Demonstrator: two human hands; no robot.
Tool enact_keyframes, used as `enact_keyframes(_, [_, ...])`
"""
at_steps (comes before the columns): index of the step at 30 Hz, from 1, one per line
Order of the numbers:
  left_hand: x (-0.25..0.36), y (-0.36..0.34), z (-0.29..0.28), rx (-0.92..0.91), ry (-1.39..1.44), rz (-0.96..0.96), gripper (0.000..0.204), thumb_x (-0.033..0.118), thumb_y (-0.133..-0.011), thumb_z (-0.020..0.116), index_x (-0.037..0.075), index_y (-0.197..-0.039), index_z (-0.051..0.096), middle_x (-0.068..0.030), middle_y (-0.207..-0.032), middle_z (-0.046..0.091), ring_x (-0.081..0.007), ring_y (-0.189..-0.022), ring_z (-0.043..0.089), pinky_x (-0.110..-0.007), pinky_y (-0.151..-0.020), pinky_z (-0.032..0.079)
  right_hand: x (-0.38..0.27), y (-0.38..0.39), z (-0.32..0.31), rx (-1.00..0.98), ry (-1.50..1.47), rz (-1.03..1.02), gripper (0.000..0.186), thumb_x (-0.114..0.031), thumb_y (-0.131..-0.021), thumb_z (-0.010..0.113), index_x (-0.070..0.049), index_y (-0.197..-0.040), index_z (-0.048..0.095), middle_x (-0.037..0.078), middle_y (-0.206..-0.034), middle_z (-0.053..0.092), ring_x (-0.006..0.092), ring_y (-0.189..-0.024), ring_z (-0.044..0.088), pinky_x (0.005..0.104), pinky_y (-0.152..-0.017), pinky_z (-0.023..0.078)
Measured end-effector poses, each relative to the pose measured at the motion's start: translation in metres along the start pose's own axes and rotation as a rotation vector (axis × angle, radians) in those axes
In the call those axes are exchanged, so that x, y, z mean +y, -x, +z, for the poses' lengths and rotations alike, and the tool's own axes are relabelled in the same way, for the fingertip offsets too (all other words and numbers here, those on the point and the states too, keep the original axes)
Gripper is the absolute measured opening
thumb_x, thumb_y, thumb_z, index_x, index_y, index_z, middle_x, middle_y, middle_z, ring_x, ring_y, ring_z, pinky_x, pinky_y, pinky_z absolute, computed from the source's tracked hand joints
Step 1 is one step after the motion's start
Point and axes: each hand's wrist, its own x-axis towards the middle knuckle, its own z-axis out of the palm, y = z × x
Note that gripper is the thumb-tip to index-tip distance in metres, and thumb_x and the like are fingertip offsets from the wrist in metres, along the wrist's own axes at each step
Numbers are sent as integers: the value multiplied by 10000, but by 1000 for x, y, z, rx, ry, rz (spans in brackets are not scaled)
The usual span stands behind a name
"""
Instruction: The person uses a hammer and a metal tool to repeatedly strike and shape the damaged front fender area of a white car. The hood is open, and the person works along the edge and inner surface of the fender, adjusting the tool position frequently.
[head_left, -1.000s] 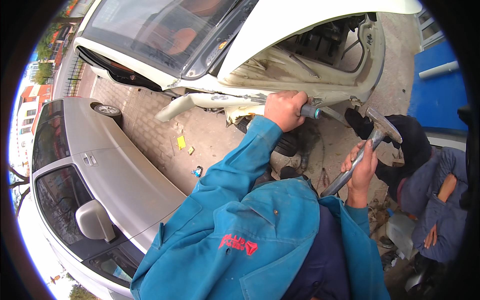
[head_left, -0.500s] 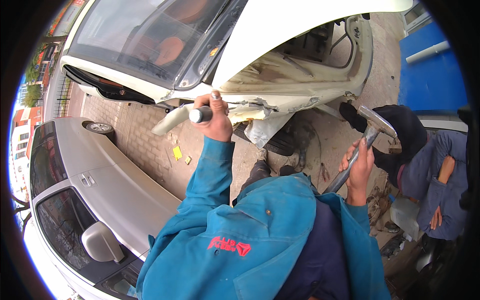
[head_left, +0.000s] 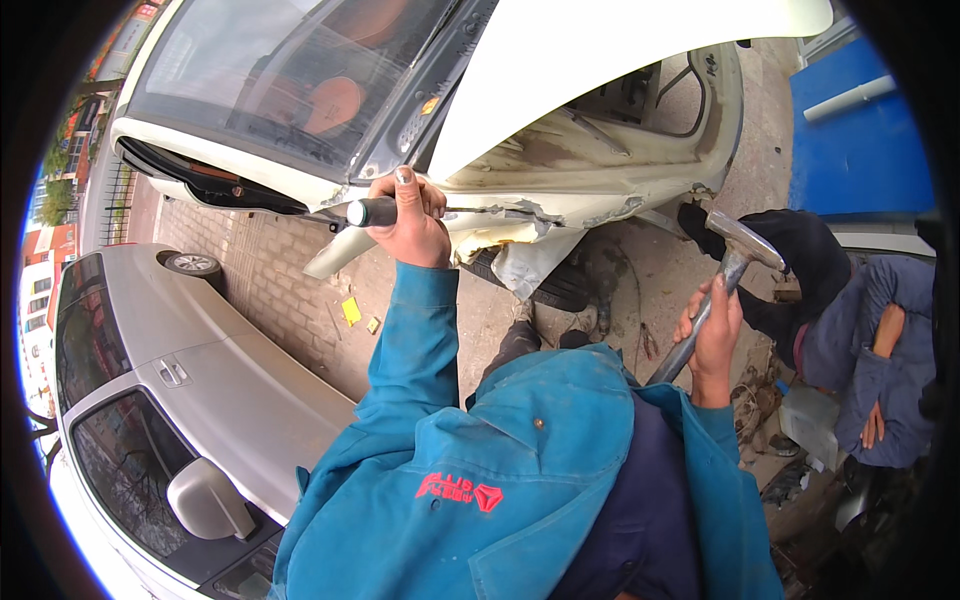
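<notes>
My left hand (head_left: pixel 415 228) is closed round the handle of a screwdriver (head_left: pixel 373 212), whose pale round butt faces left. Its thin dark shaft runs right along the torn front edge of a cream car's body (head_left: pixel 600 205); I cannot tell exactly where the tip ends. Bent, jagged metal with a bit of yellow (head_left: pixel 490 247) shows just below. In my right hand (head_left: pixel 712 325) is a hammer (head_left: pixel 745 243), gripped by its metal shaft with the head up, apart from the car. Both my arms are in teal sleeves.
A raised white hood (head_left: pixel 620 60) stands over the front bay. A silver car (head_left: pixel 230 340) is parked at left. To the right, a person with folded arms (head_left: pixel 850 330) sits close to a blue panel (head_left: pixel 860 130). A tyre (head_left: pixel 560 285) lies under the damaged front.
My left hand has shifted slightly left and up, and the screwdriver has turned so its shaft now shows along the torn edge. The hammer has barely moved.
</notes>
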Motion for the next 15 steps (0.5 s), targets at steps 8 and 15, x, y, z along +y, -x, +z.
enact_keyframes(8, [-8, -38, 3, 49, 37, -212, 315, 201, -1074, 761, 107, -882, 530, 24, -630, 418, -102, -514, 404, -294, -478, 345, 10, 0, 4, 16, 12, 61, 360, -416, -1166, 554, -63, -1119, 498, 39, -774, 516, 111, -487, 525, 304, -410, 474])
enact_keyframes(15, [-55, -118, -41, 285, 20, -684, 298, 201, -1091, 693, 122, -848, 538, 33, -643, 384, -115, -533, 391, -336, -497, 335, 17, 0, 7, -6, 36, 92, 353, -412, -1164, 556, -66, -1120, 501, 37, -766, 515, 112, -482, 518, 307, -412, 475])
